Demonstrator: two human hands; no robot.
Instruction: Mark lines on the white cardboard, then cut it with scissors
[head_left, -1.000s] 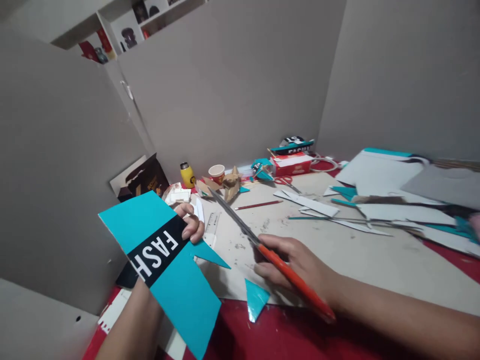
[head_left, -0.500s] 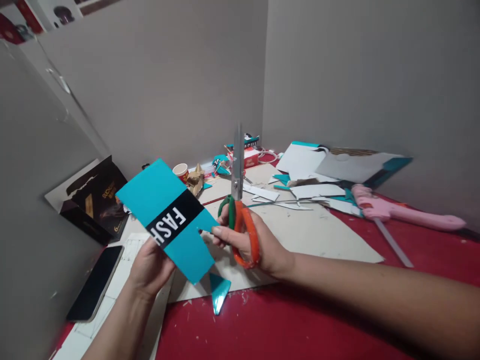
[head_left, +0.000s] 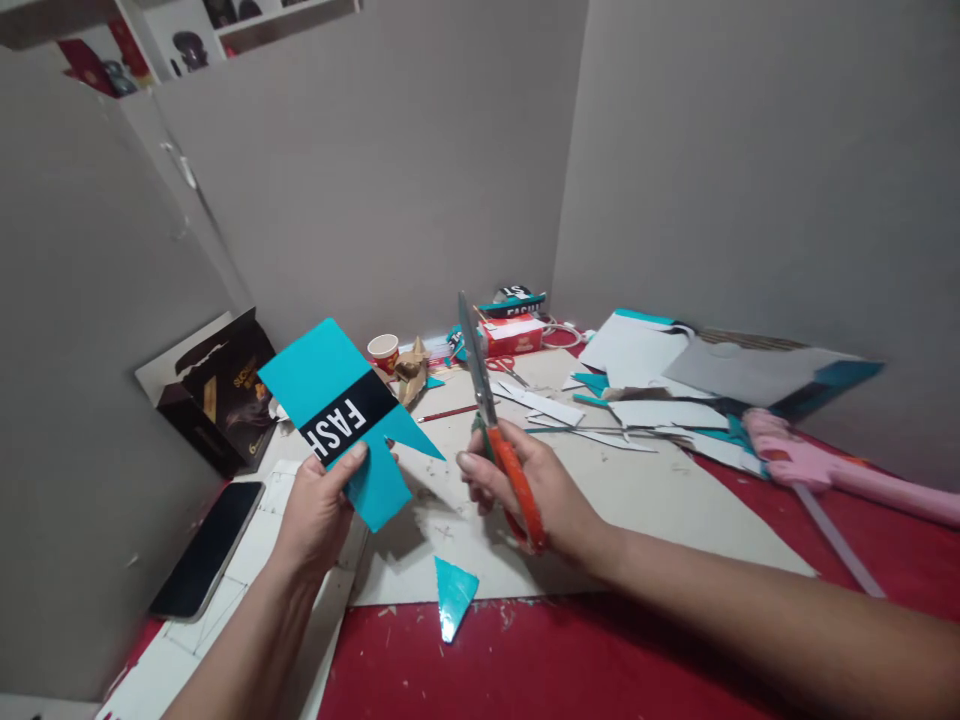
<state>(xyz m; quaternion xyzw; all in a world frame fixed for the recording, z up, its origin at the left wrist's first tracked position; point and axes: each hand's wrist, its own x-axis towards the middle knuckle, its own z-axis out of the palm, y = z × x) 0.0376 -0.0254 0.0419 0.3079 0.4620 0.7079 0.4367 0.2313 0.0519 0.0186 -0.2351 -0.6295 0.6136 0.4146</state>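
Note:
My left hand (head_left: 319,510) grips the lower edge of a teal card (head_left: 330,395) with a black band reading "FASH", holding it up above the table. My right hand (head_left: 529,480) is closed round the orange and green handles of a pair of scissors (head_left: 495,430); the closed blades point up and away. The scissors are a little to the right of the card and do not touch it. A teal triangular offcut (head_left: 454,592) lies on the grey board (head_left: 660,500) near the front edge.
A black phone (head_left: 206,550) lies at the left on white paper. A dark box (head_left: 217,395) stands at the left wall. A paper cup (head_left: 384,351), a red box (head_left: 514,335), a second pair of scissors (head_left: 506,368), card scraps (head_left: 637,400) and a pink glue gun (head_left: 825,465) crowd the back and right.
My right hand lifted the scissors from lying low over the board to upright. The card came up and turned, and my left hand now grips its lower edge.

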